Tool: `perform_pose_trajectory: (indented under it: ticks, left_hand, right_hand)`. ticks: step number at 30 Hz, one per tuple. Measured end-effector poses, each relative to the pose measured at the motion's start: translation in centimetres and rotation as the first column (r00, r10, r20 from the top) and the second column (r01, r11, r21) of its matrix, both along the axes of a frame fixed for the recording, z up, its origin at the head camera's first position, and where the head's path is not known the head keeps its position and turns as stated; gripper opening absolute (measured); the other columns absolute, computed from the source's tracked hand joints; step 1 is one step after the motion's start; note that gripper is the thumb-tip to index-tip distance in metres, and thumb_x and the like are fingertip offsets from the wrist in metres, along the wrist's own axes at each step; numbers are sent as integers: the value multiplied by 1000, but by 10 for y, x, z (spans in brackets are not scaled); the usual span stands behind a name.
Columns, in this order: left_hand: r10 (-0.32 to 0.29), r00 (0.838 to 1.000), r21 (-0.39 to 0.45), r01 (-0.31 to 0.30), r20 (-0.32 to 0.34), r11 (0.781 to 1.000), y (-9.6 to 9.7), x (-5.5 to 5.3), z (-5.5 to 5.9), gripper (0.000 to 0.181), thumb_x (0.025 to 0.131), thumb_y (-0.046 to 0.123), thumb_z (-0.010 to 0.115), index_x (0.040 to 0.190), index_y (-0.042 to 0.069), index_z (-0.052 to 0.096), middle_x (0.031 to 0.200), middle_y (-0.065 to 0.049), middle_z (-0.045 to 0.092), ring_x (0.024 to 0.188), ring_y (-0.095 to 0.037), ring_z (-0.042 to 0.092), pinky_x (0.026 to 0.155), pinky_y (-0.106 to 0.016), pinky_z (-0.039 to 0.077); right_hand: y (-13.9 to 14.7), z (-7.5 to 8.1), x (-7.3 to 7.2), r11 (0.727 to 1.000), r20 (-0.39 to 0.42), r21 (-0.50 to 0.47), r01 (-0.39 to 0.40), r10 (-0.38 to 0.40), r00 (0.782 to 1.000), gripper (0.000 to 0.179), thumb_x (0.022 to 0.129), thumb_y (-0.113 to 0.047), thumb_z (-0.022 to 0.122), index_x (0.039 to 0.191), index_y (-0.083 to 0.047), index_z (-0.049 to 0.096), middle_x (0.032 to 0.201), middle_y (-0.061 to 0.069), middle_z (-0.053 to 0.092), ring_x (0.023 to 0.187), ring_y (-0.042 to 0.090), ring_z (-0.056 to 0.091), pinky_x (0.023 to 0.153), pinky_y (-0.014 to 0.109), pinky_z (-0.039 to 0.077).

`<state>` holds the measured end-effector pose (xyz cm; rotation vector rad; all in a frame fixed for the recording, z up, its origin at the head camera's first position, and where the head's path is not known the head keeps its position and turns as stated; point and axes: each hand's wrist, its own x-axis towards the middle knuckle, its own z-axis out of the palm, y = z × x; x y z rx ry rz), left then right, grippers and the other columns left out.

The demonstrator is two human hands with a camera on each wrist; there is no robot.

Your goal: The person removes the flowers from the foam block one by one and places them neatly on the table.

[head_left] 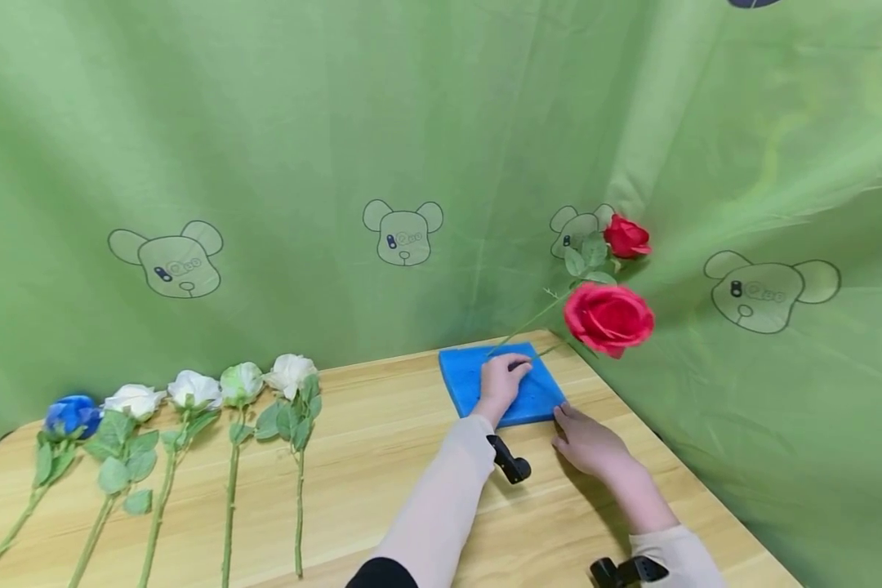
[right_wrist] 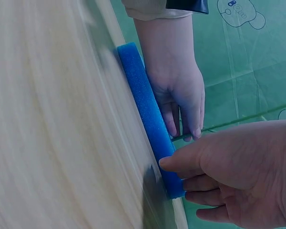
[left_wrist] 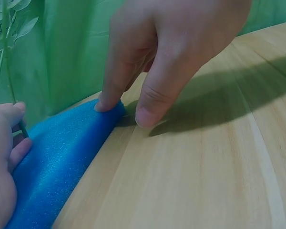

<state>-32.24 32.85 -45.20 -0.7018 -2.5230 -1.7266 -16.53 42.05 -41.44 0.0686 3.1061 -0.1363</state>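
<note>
My left hand is over a blue foam block, its fingertips pinching a thin green stem low down, close to the block's top. A large red rose leans out to the right above. Behind it stands a second red rose, its long stem slanting down to the foam's back part. My right hand is at the block's near right corner, with fairly straight fingers touching the foam. In the left wrist view, a fingertip rests on that corner while the thumb is lower, beside it.
On the left of the wooden table lie a blue rose and several white or pale roses, side by side with stems toward me. A green curtain borders the table's back and right sides.
</note>
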Motion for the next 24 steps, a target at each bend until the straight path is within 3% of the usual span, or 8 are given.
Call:
perform_pose_trajectory:
  ticks: [6, 11, 18, 24]
  left_hand:
    - [45, 998, 21, -44, -45, 999, -2, 2, 1, 22, 96, 24, 62, 111, 16, 75, 109, 2, 75, 106, -15, 68, 89, -26, 56]
    - [93, 991, 34, -91, -92, 995, -3, 3, 0, 25, 100, 24, 55, 113, 12, 73, 104, -2, 76, 91, -16, 70, 78, -26, 57]
    - [132, 988, 82, -126, -75, 989, -5, 2, -1, 26, 101, 26, 52, 113, 14, 71, 90, -6, 74, 69, -12, 56, 64, -22, 45]
    - [150, 985, 171, -133, -90, 976, -6, 4, -3, 26, 101, 24, 51, 113, 11, 69, 93, -5, 72, 75, -11, 58, 67, -22, 48]
  right_hand:
    - [0, 0, -1, 1000, -12, -10, 13, -13, 1000, 52, 94, -18, 59, 134, 13, 49, 141, 33, 46, 128, 47, 48, 102, 57, 45]
    - [-2, -1, -2, 999, -18, -24, 28, -28, 999, 53, 93, -17, 60, 135, 12, 48, 142, 33, 44, 130, 48, 46, 104, 59, 43]
    - [-4, 0, -1, 999, -7, -32, 28, -28, 1000, 53, 94, -17, 58, 137, 12, 46, 144, 33, 42, 133, 48, 42, 108, 59, 40]
    - [-5, 3, 1, 999, -2, -30, 28, -28, 1000, 52, 95, -16, 58, 137, 13, 46, 144, 34, 42, 133, 48, 42, 108, 58, 40]
